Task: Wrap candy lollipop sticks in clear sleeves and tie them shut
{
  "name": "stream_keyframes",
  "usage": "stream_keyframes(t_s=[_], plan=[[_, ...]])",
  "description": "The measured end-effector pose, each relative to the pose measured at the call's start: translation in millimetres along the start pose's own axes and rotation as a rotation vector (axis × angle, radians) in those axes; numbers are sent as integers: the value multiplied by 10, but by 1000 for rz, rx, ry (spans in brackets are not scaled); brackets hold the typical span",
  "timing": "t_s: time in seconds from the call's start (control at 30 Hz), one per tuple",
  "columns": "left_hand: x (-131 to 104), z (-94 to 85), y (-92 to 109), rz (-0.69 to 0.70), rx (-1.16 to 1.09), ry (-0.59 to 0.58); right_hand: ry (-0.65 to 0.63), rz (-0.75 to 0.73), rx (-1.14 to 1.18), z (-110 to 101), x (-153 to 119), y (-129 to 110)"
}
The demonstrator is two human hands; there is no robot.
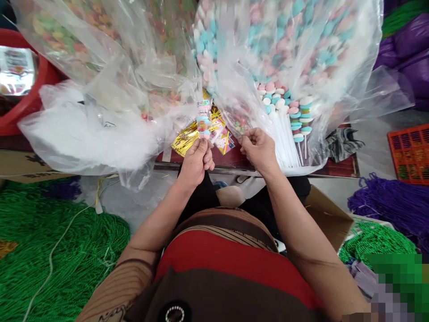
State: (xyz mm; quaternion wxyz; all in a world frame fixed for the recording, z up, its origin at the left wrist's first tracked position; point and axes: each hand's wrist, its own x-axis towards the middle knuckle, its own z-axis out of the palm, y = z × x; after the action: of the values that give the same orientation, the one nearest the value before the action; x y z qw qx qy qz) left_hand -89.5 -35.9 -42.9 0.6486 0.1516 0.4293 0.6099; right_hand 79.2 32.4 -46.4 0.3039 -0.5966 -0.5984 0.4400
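My left hand (199, 162) is closed around the lower end of a marshmallow lollipop (203, 120). Its pink, blue and white candies stand upright in a clear printed sleeve. To the right, my right hand (257, 147) has thumb and fingers pinched together at the edge of a clear bag; whatever is between them is too small to make out. Gold twist ties (186, 137) lie in a bunch behind my left hand, beside small printed cards (225, 142). Several unwrapped marshmallow lollipops (300, 118) with white sticks (284, 141) rest to the right of my right hand.
Big clear bags of pink, blue and white marshmallows (268, 36) and of colourful gummies (90, 22) fill the table's back. White plastic sleeves (90, 129) pile at left. A red tub (50, 76) stands far left; green bead strings (60, 255) cover the floor. An orange crate (410, 152) sits right.
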Motion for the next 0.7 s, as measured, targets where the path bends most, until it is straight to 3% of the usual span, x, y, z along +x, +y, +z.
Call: stream_keyframes(t_s=[0.1, 0.27, 0.43, 0.57, 0.7], plan=[[3, 17, 3, 13, -13, 13, -39, -149, -281, -5, -12, 40], [11, 30, 15, 5, -11, 16, -226, -450, -641, 26, -18, -3], [35, 43, -7, -4, 13, 19, -416, -389, -1078, 109, 53, -158], [40, 43, -4, -4, 17, 19, -458, -412, -1118, 139, 135, -205], [50, 17, 8, 1, 3, 20, -422, -444, -944, 70, 264, -83]])
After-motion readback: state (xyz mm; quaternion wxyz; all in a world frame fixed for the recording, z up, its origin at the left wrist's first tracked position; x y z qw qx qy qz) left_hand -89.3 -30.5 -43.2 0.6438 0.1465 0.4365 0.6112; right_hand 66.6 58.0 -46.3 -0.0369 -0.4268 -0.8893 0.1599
